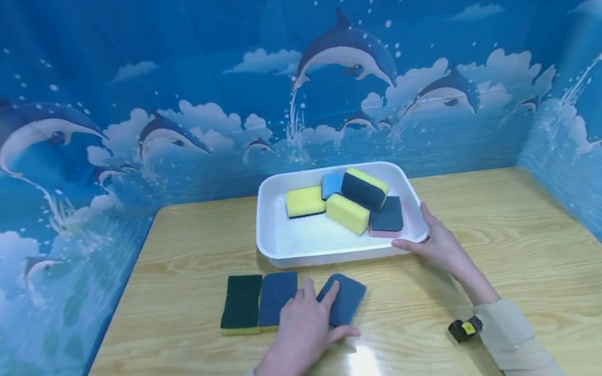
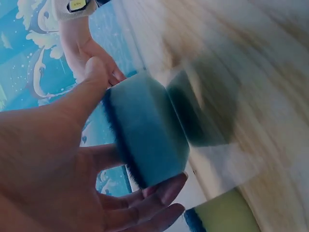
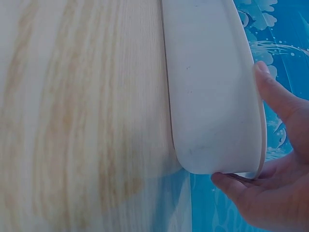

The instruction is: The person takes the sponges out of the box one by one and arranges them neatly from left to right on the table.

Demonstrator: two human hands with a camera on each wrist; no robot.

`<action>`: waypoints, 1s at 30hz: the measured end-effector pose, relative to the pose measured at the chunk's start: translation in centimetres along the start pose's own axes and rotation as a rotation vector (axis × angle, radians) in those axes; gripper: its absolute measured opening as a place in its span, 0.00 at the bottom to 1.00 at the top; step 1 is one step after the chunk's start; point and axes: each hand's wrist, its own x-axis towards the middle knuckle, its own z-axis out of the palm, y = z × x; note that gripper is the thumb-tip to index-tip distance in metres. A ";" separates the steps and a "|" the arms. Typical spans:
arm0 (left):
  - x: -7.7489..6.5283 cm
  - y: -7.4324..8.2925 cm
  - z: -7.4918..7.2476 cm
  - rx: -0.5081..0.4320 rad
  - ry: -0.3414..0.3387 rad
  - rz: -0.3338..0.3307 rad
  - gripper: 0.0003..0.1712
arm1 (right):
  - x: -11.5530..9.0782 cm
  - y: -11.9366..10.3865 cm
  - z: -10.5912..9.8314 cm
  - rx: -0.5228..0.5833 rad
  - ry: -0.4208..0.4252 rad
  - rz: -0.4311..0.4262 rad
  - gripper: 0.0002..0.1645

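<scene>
My left hand [image 1: 304, 325] lies over a blue-grey topped sponge [image 1: 348, 300] on the table, its index finger touching the dark scrubbing face and its thumb spread away. In the left wrist view this sponge [image 2: 149, 130] shows a light blue foam side. Just left of the hand, a sponge with a dark blue face [image 1: 277, 297] sits against one with a dark green face [image 1: 242, 302]. My right hand [image 1: 441, 245] grips the near right corner of a white plastic tray [image 1: 297, 240], thumb and fingers about its rim.
Inside the tray are several sponges: a yellow one [image 1: 305, 201] at left, another yellow one [image 1: 347, 213], a black-faced one [image 1: 365, 190], a blue one [image 1: 332, 183] and a dark-topped pink one [image 1: 386, 216]. A dolphin-patterned curtain [image 1: 203, 67] borders the wooden table [image 1: 175, 360].
</scene>
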 end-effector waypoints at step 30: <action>0.0 -1.3 -0.4 -0.014 -0.083 0.172 0.36 | 0.1 0.0 0.0 0.015 -0.006 0.005 0.76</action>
